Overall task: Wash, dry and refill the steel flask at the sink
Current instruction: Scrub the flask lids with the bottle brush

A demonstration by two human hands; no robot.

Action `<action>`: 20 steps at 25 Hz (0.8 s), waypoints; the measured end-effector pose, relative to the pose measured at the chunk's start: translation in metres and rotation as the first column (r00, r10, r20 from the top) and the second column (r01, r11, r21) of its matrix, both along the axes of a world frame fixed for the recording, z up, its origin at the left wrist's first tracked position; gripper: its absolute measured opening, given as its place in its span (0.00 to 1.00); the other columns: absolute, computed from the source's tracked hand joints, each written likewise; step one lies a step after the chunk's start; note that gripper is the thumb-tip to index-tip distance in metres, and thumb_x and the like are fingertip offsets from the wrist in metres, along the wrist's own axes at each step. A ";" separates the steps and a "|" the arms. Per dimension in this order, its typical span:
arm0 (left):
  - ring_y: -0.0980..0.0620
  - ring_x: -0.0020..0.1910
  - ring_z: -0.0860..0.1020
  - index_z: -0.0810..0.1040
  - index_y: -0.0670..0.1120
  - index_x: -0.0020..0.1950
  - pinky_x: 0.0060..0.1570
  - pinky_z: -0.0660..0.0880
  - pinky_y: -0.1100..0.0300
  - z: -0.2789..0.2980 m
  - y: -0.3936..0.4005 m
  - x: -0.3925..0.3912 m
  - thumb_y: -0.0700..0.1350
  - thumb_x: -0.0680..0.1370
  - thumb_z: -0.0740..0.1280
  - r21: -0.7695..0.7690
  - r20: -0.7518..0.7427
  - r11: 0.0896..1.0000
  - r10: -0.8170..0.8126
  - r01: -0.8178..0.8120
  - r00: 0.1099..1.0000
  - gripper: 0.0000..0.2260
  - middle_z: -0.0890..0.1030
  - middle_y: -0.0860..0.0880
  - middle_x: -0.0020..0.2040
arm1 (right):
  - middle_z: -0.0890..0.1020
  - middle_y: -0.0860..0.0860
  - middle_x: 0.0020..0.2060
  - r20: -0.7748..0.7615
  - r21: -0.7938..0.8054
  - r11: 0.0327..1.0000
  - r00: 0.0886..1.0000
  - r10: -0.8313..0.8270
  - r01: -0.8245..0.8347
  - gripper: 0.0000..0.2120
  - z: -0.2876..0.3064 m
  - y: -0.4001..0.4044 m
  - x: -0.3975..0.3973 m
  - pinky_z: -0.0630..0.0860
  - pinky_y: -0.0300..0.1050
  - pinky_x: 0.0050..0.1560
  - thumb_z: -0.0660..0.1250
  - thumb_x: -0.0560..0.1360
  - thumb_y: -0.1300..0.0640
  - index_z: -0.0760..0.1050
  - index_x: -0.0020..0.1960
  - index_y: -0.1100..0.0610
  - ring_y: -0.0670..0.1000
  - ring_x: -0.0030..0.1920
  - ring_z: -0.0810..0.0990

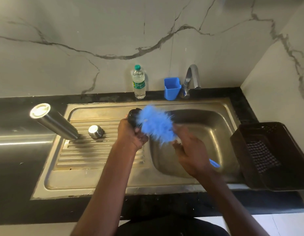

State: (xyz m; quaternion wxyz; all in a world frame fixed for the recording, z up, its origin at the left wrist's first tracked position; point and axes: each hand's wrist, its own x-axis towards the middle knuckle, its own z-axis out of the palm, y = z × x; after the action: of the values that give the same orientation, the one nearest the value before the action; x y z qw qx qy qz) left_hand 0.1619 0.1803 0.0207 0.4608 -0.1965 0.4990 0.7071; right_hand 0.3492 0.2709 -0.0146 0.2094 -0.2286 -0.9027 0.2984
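Note:
The steel flask (53,122) stands upside down on the ribbed drainboard (90,155), mouth down. A small steel cap (95,131) sits beside it. My left hand (130,133) grips a small black lid (134,116) over the edge of the sink basin (207,130). My right hand (190,154) holds a blue bottle brush (156,126) by its handle, whose blue end (214,163) sticks out behind the hand. The blurred bristles lie against the black lid.
A tap (192,77) stands behind the basin, with a blue plastic cup (172,88) and a clear water bottle (139,82) to its left on the black counter. A dark plastic basket (270,155) sits right of the sink.

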 end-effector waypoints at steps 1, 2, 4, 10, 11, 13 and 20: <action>0.53 0.16 0.66 0.73 0.47 0.32 0.23 0.62 0.69 0.000 0.000 0.001 0.46 0.82 0.56 -0.008 -0.011 1.000 0.015 -0.015 1.000 0.19 0.69 0.50 0.21 | 0.79 0.43 0.64 0.037 0.007 1.000 0.999 0.005 -0.006 0.27 0.000 -0.003 -0.002 0.79 0.53 0.54 0.64 0.81 0.54 0.60 0.73 0.34 0.53 0.55 0.82; 0.53 0.16 0.64 0.72 0.48 0.32 0.23 0.59 0.69 0.001 -0.001 0.001 0.46 0.83 0.55 -0.017 -0.018 1.000 0.016 -0.016 1.000 0.19 0.67 0.51 0.20 | 0.77 0.41 0.67 0.100 -0.056 0.998 0.994 -0.034 0.039 0.25 0.001 -0.003 -0.002 0.78 0.55 0.58 0.63 0.82 0.53 0.60 0.73 0.33 0.53 0.58 0.81; 0.54 0.17 0.57 0.69 0.48 0.33 0.22 0.54 0.67 0.001 -0.003 -0.001 0.48 0.85 0.50 -0.019 -0.018 1.000 -0.005 0.005 1.000 0.21 0.60 0.52 0.20 | 0.77 0.40 0.69 0.168 -0.196 0.970 0.980 -0.111 0.143 0.23 0.000 -0.001 0.002 0.75 0.56 0.63 0.63 0.83 0.50 0.62 0.73 0.33 0.53 0.63 0.80; 0.54 0.18 0.57 0.72 0.49 0.35 0.21 0.54 0.67 -0.003 -0.001 -0.003 0.56 0.86 0.52 -0.075 -0.075 0.997 -0.011 0.005 0.997 0.23 0.61 0.51 0.21 | 0.86 0.45 0.46 0.099 -0.229 0.969 0.993 -0.068 0.089 0.20 0.003 -0.001 0.006 0.81 0.55 0.48 0.61 0.77 0.41 0.70 0.68 0.37 0.53 0.45 0.84; 0.54 0.17 0.57 0.73 0.48 0.38 0.21 0.54 0.67 -0.003 0.000 -0.004 0.59 0.86 0.53 -0.074 -0.088 0.997 -0.017 0.010 0.996 0.24 0.62 0.51 0.22 | 0.85 0.45 0.42 0.124 -0.278 0.949 0.985 -0.120 0.151 0.18 0.002 0.003 0.005 0.81 0.56 0.47 0.61 0.76 0.41 0.72 0.66 0.37 0.52 0.42 0.84; 0.55 0.17 0.59 0.75 0.47 0.43 0.19 0.55 0.68 -0.001 0.001 -0.006 0.65 0.85 0.55 -0.095 -0.147 0.995 -0.010 -0.004 0.989 0.25 0.68 0.49 0.27 | 0.85 0.44 0.39 0.079 -0.310 0.933 0.982 -0.169 0.185 0.16 0.005 0.009 0.008 0.82 0.56 0.46 0.61 0.76 0.41 0.75 0.63 0.38 0.49 0.40 0.84; 0.56 0.19 0.70 0.75 0.46 0.40 0.18 0.61 0.68 0.015 0.005 -0.009 0.62 0.82 0.66 -0.173 -0.494 0.978 0.018 -0.119 0.869 0.21 0.74 0.48 0.32 | 0.83 0.45 0.36 0.135 -0.190 0.961 0.975 -0.178 0.202 0.12 0.018 0.029 -0.006 0.80 0.54 0.43 0.60 0.75 0.41 0.78 0.55 0.39 0.48 0.38 0.81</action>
State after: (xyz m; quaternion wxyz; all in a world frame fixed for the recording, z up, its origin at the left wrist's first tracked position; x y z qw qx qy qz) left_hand 0.1526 0.1858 0.0360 0.2721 -0.0733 0.6598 0.6966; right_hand 0.3434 0.3004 0.0036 0.1599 -0.3514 -0.8520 0.3536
